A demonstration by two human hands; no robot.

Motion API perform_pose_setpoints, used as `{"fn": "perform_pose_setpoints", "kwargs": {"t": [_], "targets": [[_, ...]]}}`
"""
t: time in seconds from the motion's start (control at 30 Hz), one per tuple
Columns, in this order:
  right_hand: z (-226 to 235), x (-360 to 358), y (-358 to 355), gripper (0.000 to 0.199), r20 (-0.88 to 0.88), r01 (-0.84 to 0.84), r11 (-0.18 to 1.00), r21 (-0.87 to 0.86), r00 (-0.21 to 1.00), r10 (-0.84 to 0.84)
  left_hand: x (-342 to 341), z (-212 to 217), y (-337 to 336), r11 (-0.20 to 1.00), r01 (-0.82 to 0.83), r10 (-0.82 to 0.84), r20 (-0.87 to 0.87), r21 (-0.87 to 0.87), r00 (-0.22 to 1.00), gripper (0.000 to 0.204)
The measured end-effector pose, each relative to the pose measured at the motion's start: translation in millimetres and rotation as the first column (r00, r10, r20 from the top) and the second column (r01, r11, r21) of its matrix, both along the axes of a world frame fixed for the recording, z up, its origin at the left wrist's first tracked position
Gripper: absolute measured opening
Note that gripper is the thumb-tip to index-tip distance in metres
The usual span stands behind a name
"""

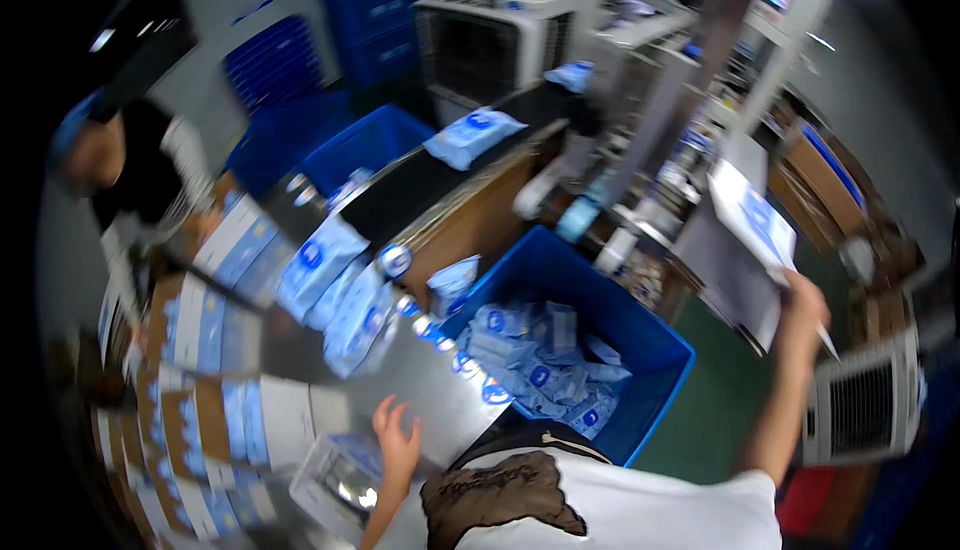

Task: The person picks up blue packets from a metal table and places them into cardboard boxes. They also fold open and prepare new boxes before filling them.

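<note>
My right hand (806,312) is out to the right, its fingers closed on the edge of a thin white carton (752,208) with blue print and a grey inner side. The carton looks flat or half folded; blur hides which. My left hand (398,434) hovers over the near edge of the metal table (420,405), fingers apart and holding nothing. Beyond it, several soft light-blue packs (352,318), like wet-wipe packs, lie in a heap. Round blue-and-white lids or labels (463,363) form a row along the table's right side.
A deep blue bin (655,395) of similar packs stands right of the table. A black conveyor belt (395,195) carries a pack (474,138) beside a machine (650,140). Filled cartons (215,350) are stacked at left, near another person (150,170). An air cooler (862,400) stands at right.
</note>
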State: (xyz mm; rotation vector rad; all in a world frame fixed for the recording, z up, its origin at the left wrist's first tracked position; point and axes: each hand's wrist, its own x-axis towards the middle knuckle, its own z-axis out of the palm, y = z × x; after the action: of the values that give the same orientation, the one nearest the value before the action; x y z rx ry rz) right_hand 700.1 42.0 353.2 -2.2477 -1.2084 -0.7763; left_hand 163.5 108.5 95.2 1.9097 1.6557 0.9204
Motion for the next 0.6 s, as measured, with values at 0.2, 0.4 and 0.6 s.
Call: {"fn": "perform_pose_setpoints", "kwargs": {"t": [0.2, 0.4, 0.6], "targets": [[107.9, -45.1, -108.8, 0.027, -0.172, -0.616, 0.774, 0.145, 0.755, 0.633, 4.6, 0.5, 27.2, 0.990, 0.088, -0.055, 0.275, -0.109, 0.960, 0.036], [-4.2, -96.7, 18.6, 0.019, -0.787, -0.652, 0.678, 0.340, 0.198, 0.585, 16.3, 59.5, 63.9, 0.962, 0.023, 0.270, 0.962, -0.271, 0.053, 0.085], [-182.5, -176.6, 89.1, 0.036, -0.778, -0.547, 0.567, 0.616, -0.533, 0.332, -55.2, 15.9, 27.0, 0.856, -0.508, 0.318, 0.870, -0.093, 0.377, 0.047]]}}
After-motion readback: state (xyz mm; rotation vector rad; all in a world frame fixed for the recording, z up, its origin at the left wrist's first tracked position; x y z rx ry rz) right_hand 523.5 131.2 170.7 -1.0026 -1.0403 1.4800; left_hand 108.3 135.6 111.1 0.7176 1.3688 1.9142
